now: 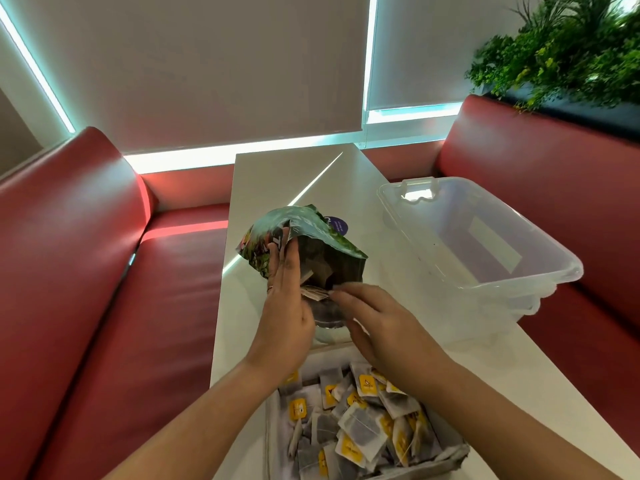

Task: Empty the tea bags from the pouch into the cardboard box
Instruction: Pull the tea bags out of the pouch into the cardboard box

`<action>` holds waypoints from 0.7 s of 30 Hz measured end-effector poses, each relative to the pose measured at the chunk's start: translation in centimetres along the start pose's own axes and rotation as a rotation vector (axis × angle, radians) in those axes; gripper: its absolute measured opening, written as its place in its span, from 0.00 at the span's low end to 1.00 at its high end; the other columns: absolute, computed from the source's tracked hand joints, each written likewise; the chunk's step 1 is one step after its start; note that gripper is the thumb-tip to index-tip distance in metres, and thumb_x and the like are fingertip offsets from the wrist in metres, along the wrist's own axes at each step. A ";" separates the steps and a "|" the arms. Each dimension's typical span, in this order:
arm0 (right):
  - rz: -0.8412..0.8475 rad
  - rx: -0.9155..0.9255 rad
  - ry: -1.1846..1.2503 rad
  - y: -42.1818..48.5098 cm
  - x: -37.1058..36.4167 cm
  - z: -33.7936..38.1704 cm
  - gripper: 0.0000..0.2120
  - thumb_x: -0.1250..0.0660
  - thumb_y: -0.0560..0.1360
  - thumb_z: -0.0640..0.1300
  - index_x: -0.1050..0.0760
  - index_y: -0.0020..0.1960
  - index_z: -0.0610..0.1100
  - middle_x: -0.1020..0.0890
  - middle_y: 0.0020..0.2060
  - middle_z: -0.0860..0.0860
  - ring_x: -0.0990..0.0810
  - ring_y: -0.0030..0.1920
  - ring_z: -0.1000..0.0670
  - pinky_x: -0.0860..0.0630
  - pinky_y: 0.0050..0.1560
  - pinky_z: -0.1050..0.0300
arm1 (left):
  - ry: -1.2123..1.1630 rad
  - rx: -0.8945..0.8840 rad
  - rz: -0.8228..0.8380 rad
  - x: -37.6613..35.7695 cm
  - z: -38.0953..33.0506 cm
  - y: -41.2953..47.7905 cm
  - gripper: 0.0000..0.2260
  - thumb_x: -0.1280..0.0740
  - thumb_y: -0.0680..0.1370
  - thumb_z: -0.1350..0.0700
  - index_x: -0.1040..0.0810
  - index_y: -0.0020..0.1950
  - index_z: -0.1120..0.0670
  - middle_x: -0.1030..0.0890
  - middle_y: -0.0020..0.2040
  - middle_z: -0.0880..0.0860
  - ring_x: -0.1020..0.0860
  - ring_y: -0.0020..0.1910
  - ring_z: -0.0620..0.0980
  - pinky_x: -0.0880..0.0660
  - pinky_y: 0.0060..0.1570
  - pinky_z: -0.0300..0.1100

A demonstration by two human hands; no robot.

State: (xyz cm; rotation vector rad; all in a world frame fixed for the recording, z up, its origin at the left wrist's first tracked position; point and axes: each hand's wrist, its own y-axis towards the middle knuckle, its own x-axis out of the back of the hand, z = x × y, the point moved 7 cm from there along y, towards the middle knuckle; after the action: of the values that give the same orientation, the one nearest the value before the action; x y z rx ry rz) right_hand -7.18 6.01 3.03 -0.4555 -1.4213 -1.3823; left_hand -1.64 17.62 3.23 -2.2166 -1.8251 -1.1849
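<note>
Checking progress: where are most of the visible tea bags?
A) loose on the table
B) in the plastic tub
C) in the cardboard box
C: the tea bags are piled in the box; only a few show in the pouch mouth.

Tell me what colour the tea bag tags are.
The tags are yellow, seen in the head view.
</note>
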 end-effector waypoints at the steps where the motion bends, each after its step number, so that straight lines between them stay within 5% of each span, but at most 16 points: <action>1: 0.014 0.003 -0.037 1.0 -0.5 0.2 0.21 0.32 0.71 0.35 0.26 0.64 0.40 0.22 0.59 0.44 0.23 0.57 0.45 0.23 0.56 0.54 | -0.004 -0.003 -0.001 0.0 -0.3 -0.1 0.39 0.45 0.76 0.71 0.61 0.73 0.39 0.62 0.71 0.34 0.60 0.75 0.40 0.56 0.65 0.20; 5: 0.176 -0.021 -0.185 4.3 -2.8 0.6 0.28 0.25 0.63 0.34 0.26 0.62 0.40 0.21 0.52 0.41 0.21 0.49 0.41 0.20 0.48 0.49 | -0.001 -0.035 -0.007 0.3 -1.5 -0.4 0.41 0.45 0.75 0.72 0.62 0.71 0.36 0.62 0.71 0.34 0.58 0.76 0.39 0.53 0.72 0.31; 7: 0.251 -0.043 -0.230 5.5 -2.8 0.9 0.23 0.28 0.67 0.36 0.28 0.62 0.40 0.22 0.53 0.41 0.22 0.50 0.39 0.22 0.47 0.49 | 0.000 -0.053 0.003 0.4 -1.9 -0.6 0.42 0.45 0.75 0.71 0.63 0.71 0.36 0.63 0.71 0.33 0.58 0.75 0.38 0.50 0.74 0.37; 11: 0.384 -0.059 -0.283 7.0 -2.7 0.8 0.12 0.38 0.75 0.37 0.25 0.58 0.41 0.19 0.52 0.43 0.20 0.49 0.44 0.25 0.47 0.54 | -0.010 -0.071 -0.007 0.7 -2.4 -0.8 0.41 0.45 0.75 0.71 0.63 0.72 0.37 0.63 0.71 0.32 0.60 0.74 0.34 0.53 0.72 0.31; 17: 0.046 0.015 -0.175 4.9 0.3 1.6 0.16 0.25 0.62 0.35 0.21 0.48 0.43 0.19 0.42 0.47 0.20 0.40 0.46 0.21 0.36 0.55 | -0.017 -0.065 -0.037 1.0 -1.7 -0.2 0.41 0.45 0.75 0.71 0.62 0.73 0.37 0.60 0.74 0.34 0.54 0.77 0.44 0.43 0.74 0.49; 21: -0.082 0.042 -0.017 1.6 2.2 1.7 0.15 0.28 0.68 0.35 0.21 0.54 0.43 0.20 0.44 0.48 0.23 0.42 0.48 0.23 0.38 0.57 | -0.021 -0.036 -0.041 1.3 -0.4 0.3 0.40 0.45 0.75 0.71 0.60 0.75 0.41 0.57 0.76 0.40 0.54 0.77 0.47 0.43 0.74 0.53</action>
State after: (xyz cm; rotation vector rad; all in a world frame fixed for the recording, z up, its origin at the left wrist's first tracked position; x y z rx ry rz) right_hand -7.37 7.07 6.01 -0.3868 -1.4946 -1.4140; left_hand -1.58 18.44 4.36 -2.2288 -1.8814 -1.2156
